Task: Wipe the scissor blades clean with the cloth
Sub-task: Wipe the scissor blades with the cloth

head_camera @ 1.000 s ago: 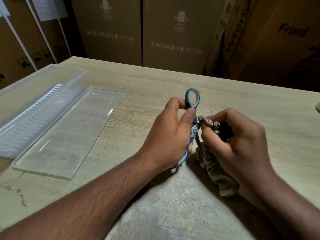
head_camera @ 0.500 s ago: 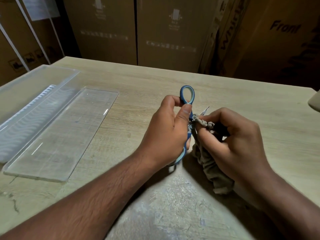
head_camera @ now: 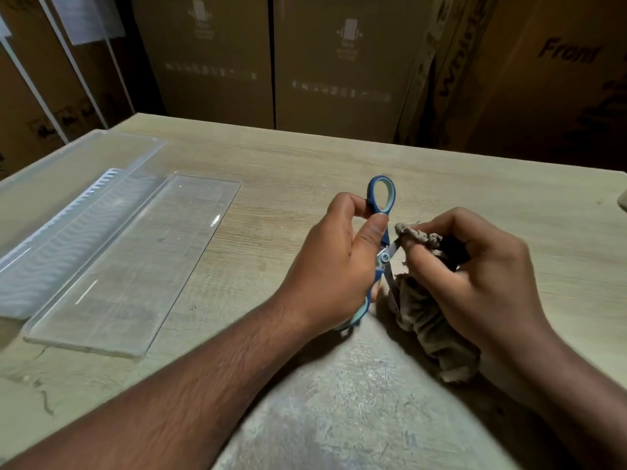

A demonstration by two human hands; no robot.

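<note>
We hold the scissors (head_camera: pixel 380 252) in our left hand (head_camera: pixel 334 266), fingers closed around the handles, one blue loop standing above the grip and the other poking out below the palm. Just right of that grip, our right hand (head_camera: pixel 475 279) pinches the cloth (head_camera: pixel 420 310) around the blades, which stand open; most of the metal is hidden under the folds. The main risk, as we judge it, is the edge: if the cloth thins or slips between our fingertips (head_camera: pixel 412 247) and the steel, a stroke along the blade could cut us. Squeezing the handles would close the blades on the cloth or a finger. The loose tail hanging below the right grip could also snag near the pivot.
</note>
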